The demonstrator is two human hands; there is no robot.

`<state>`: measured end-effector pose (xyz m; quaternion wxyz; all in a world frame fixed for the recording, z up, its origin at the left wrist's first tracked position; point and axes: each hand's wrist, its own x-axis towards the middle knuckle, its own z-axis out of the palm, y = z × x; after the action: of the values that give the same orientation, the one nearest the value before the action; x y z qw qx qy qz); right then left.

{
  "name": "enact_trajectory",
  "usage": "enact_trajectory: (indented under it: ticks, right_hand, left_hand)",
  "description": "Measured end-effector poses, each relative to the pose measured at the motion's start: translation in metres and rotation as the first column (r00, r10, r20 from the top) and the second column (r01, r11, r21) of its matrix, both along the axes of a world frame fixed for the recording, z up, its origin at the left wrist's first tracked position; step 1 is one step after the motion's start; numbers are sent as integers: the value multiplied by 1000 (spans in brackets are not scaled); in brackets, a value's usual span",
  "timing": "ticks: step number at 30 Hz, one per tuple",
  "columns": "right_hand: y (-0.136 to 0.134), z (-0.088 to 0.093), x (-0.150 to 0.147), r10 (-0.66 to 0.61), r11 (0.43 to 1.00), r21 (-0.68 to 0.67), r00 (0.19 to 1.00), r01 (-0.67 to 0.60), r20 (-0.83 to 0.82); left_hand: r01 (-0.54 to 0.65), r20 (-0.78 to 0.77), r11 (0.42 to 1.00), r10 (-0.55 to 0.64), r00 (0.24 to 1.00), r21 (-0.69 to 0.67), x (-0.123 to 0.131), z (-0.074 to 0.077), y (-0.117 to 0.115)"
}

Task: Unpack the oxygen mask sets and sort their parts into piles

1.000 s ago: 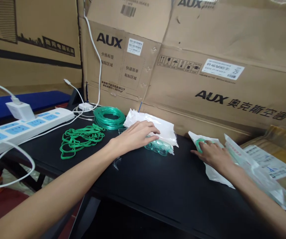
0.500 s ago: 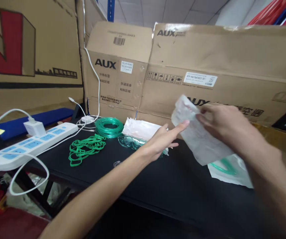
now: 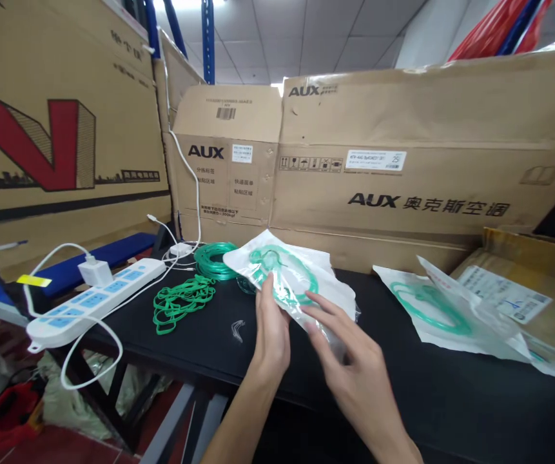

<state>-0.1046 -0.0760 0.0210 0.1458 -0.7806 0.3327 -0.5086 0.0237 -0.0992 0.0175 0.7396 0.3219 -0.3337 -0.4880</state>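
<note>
A white pouch with a clear front (image 3: 245, 258) is held up tilted over the table. Inside it lies a coil of green tubing (image 3: 313, 277) with a green-tinted part beside it. My left hand (image 3: 273, 335) grips the pouch's lower edge, thumb on the clear film and the other fingers mostly behind. At the lower right edge, the fingers and thumb of my right hand (image 3: 349, 351) close on the film. A bundle of green elastic bands (image 3: 183, 303) and a small clear strip (image 3: 237, 330) lie left of my hands. Behind the pouch, a loose green tubing coil (image 3: 212, 260) is partly covered.
Another pouch with green tubing (image 3: 432, 316) rests on the right of the black table (image 3: 393, 399), near an open cardboard box (image 3: 504, 283). A white power strip (image 3: 98, 299) with looping cables lies along the left edge. Large cartons (image 3: 345, 212) stand along the back.
The pouch has moved left from the right side into both hands, its clear front now facing me. My left hand has drawn back from the table's middle to hold it. The view has shifted.
</note>
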Motion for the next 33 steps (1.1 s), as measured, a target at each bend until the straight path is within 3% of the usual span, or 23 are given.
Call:
enact_trajectory:
  ticks: [3,5,7,11,16,25,28,31,33]
  right_hand:
    - [-4,-5,-25,-229,944,292,940,152,251]
    - [-8,-10,-36,-300,876,466,896,123,327]
    - [-12,-17,-40,-270,839,543,892,34,362]
    - [-16,-29,-41,-286,820,573,869,3,404]
    - [-19,-28,-42,-312,818,575,836,-5,452]
    - [-19,-24,-45,-387,796,604,793,31,470]
    - [-15,-16,-43,-336,743,661,794,-108,507]
    - [-12,-8,-40,-273,624,706,753,-335,599]
    - [-12,-7,-40,-265,579,705,723,-410,638]
  left_hand:
    - [-115,-183,993,116,976,17,6,-3,8]
    - [-132,-173,991,135,976,31,7,-4,11]
    - [-118,-162,992,123,979,35,7,-5,12]
    - [-109,-247,994,111,963,23,4,-8,12]
    - [-138,-290,989,146,946,48,3,-8,10]
    - [-60,-101,991,72,992,117,6,-2,8]
    - [-8,4,992,8,1000,127,2,1,8]
    - [9,148,996,-23,989,93,1,3,7]
    - [4,303,996,-31,953,90,4,3,5]
